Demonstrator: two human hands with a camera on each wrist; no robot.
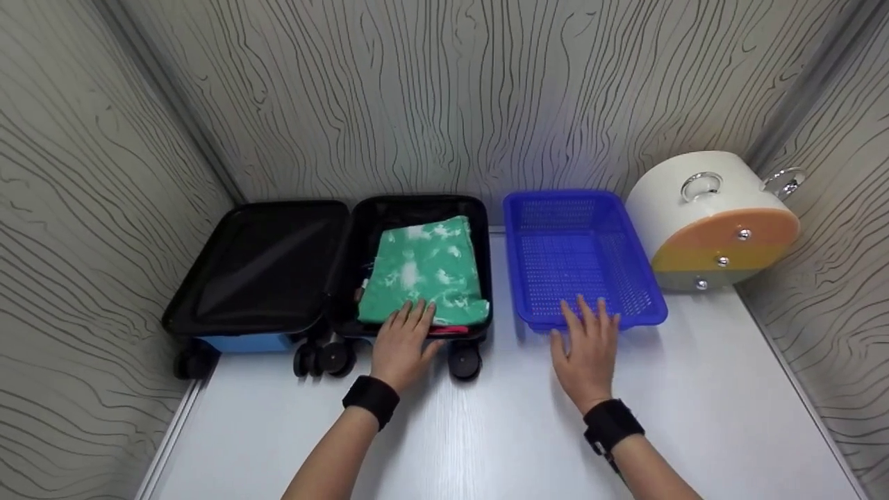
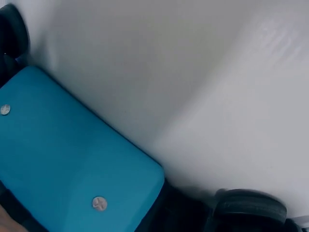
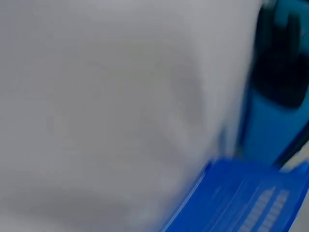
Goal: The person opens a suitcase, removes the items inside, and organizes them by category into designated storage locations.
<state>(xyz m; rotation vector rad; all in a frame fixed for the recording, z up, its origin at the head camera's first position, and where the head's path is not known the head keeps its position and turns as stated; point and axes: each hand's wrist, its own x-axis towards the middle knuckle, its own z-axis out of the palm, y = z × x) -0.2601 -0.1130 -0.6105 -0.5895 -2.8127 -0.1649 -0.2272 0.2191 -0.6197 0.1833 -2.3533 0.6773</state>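
Note:
An open suitcase holds a folded green-and-white patterned cloth in its right half. My left hand lies at that half's front edge, with its fingers straight and the fingertips over the cloth's near edge. Whether they press on the cloth I cannot tell. My right hand is at the front of a blue plastic basket, fingers spread and extended over the near rim. Neither hand holds anything. In the left wrist view, the suitcase's blue outer side shows. The right wrist view is blurred, with the basket low down.
The suitcase's black left half lies flat on the white table. Black wheels stick out in front. A bit of red peeks from under the cloth. A round cream drawer box stands right of the basket.

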